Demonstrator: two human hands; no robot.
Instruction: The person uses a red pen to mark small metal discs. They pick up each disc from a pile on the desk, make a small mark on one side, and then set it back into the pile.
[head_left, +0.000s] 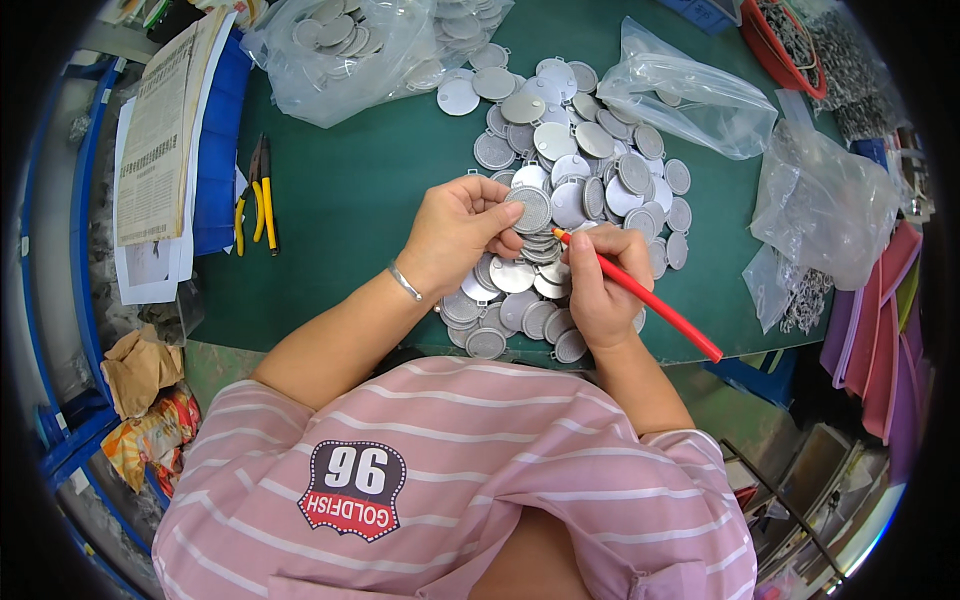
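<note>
Between thumb and fingers, my left hand (pixel 460 225) pinches a round grey metal medal (pixel 530 209) with a textured face. My right hand (pixel 612 285) grips a red pen-like stick (pixel 655 302) with a yellowish tip, which points up-left and sits just right of the medal. I cannot tell whether the tip touches it. Under and around both hands spreads a pile of similar silver-grey medals (pixel 568 204), many with a small loop at the rim. Some show a smooth face, others a textured one.
Pliers with yellow handles (pixel 262 205) lie left on the green table (pixel 330 200), near a blue tray (pixel 222 150) with papers. Plastic bags of medals (pixel 340 60) are at the back. Another clear bag (pixel 690 90), a bag beside chains (pixel 820 200) and a red basket (pixel 800 50) stand right.
</note>
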